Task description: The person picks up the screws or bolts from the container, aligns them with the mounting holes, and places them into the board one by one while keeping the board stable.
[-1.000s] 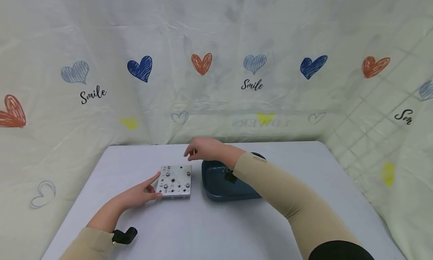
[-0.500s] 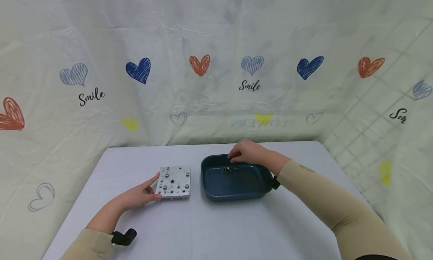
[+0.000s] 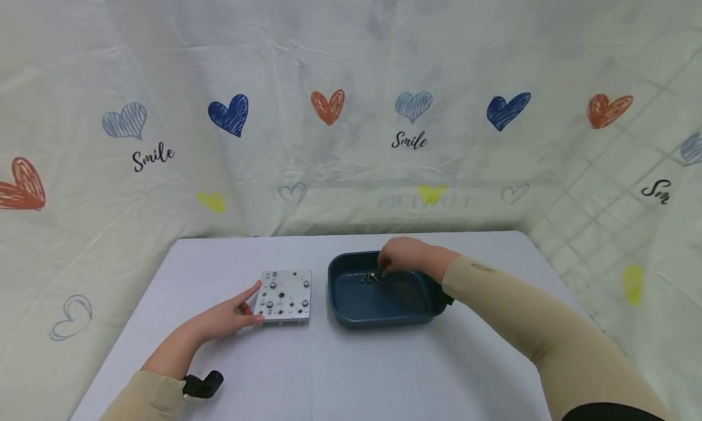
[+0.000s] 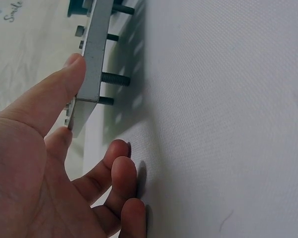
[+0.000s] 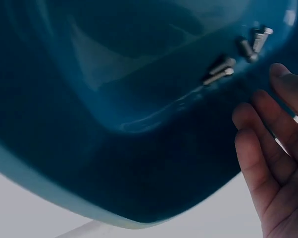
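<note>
A square silver metal plate (image 3: 292,284) with holes and several bolts rests on the white table, left of the tray. My left hand (image 3: 222,318) holds its left edge between thumb and index finger, the other fingers loosely bent below. In the left wrist view, bolt shanks stick out of the underside of the plate (image 4: 94,64). My right hand (image 3: 408,254) reaches over the far side of the dark blue tray (image 3: 384,321). In the right wrist view its fingers (image 5: 253,158) are relaxed beside several small bolts (image 5: 218,77), with nothing visible between them.
The white table (image 3: 340,372) stretches in front of the plate and tray. Behind it hangs a pale cloth (image 3: 362,165) printed with hearts and words. A black device (image 3: 203,384) sits on the left wrist.
My right hand has moved right from above the plate's far side to the tray, then down into it near the bolts. The left hand keeps its hold on the plate.
</note>
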`<state>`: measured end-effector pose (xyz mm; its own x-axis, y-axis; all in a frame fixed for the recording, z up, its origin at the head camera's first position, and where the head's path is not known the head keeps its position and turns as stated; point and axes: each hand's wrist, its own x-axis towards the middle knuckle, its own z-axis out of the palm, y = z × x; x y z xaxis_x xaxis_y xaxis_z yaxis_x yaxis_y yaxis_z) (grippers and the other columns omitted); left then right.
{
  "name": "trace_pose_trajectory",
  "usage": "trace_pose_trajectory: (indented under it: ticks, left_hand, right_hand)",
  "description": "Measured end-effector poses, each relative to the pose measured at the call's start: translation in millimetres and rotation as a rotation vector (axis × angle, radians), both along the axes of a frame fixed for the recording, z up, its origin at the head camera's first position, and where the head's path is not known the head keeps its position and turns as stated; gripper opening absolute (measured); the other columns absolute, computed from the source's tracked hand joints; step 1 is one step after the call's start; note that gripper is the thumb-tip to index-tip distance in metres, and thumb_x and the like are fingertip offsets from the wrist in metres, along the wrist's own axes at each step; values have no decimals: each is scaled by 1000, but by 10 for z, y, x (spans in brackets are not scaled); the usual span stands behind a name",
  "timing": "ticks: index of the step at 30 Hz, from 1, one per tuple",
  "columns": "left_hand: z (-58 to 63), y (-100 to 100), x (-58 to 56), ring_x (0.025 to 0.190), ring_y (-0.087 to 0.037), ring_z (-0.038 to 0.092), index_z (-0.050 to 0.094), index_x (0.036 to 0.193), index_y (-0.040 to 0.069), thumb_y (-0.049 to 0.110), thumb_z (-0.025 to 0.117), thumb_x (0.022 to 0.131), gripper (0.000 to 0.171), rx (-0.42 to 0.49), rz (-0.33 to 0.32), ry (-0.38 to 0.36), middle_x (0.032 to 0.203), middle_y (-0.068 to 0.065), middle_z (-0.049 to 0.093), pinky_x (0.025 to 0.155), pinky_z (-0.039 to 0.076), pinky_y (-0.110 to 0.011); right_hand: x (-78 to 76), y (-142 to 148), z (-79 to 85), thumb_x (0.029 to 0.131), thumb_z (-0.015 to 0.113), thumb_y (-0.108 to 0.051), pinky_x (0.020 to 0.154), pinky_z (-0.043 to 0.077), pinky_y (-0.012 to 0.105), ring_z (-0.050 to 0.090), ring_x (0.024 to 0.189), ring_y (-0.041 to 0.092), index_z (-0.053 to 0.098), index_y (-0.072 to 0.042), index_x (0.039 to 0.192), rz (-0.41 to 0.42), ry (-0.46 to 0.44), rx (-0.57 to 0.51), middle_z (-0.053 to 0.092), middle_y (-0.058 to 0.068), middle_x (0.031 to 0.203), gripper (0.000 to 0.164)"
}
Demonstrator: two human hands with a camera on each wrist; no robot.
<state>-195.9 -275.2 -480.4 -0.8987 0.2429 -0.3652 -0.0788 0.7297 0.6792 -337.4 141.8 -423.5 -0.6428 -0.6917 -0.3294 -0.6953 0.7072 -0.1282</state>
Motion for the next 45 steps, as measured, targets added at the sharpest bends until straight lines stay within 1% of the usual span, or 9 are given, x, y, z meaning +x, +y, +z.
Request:
trace_pose_trajectory:
  ticks: [7,11,20,21,25,28,35,41,45]
  left_hand:
    - [-21,3,0,81,-19,48,17,160,20,50,72,87,96,-23,-4,-6,103,-6,50,69,37,-32]
    - [-32,8,-7,81,-19,48,18,160,22,49,74,86,97,-23,13,-13,103,-6,50,69,37,-33]
    - [-49,-21,-25,81,-18,49,17,160,25,60,72,81,102,-34,-7,-6,104,-7,50,69,38,-30]
    - [-44,-21,-20,81,-19,48,16,160,25,59,72,83,101,-32,-18,-1,104,-7,50,69,37,-30]
    - [-44,-3,-12,81,-19,48,18,160,23,52,74,84,98,-17,5,2,103,-7,50,69,38,-33]
    - [-60,7,-16,81,-20,48,20,160,23,48,76,84,97,-22,32,-1,102,-6,51,70,38,-34]
    - [-48,7,-28,81,-20,48,20,160,22,46,76,84,97,-23,39,-1,101,-6,51,70,37,-34]
    - [-54,4,-31,82,-20,48,21,160,22,46,76,84,97,-25,37,-1,100,-6,51,71,37,-34]
    - [-81,-14,-53,82,-20,48,19,160,22,50,75,84,99,-29,16,1,101,-6,51,70,37,-33]
  right_hand:
    - [-24,-24,-154,92,72,-22,74,51,32,59,74,9,76,-20,90,31,54,98,66,-10,83,5]
    - [-25,-52,-214,91,72,-19,66,47,30,50,65,8,73,-21,81,61,75,122,59,-10,73,10]
    - [-18,-121,-260,91,68,-10,63,40,30,41,62,10,67,-21,77,81,77,161,51,-9,68,18]
    - [-16,-127,-267,92,67,-10,63,38,30,40,62,10,66,-21,76,84,79,173,50,-9,67,20]
    - [-13,-138,-289,92,66,-8,61,34,30,36,60,11,59,-21,71,96,83,187,43,-7,63,26]
    - [-13,-143,-302,93,67,-9,61,34,30,36,60,11,60,-21,71,102,89,201,43,-7,63,26]
    - [3,-177,-282,90,72,-10,67,48,32,49,66,11,69,-20,83,124,134,213,58,-8,73,13]
    - [25,-157,-262,92,65,-2,64,42,32,41,64,13,68,-18,81,139,137,184,53,-6,70,20]
    - [40,-158,-272,94,64,-3,63,40,31,40,63,12,68,-17,82,140,132,191,52,-7,69,18]
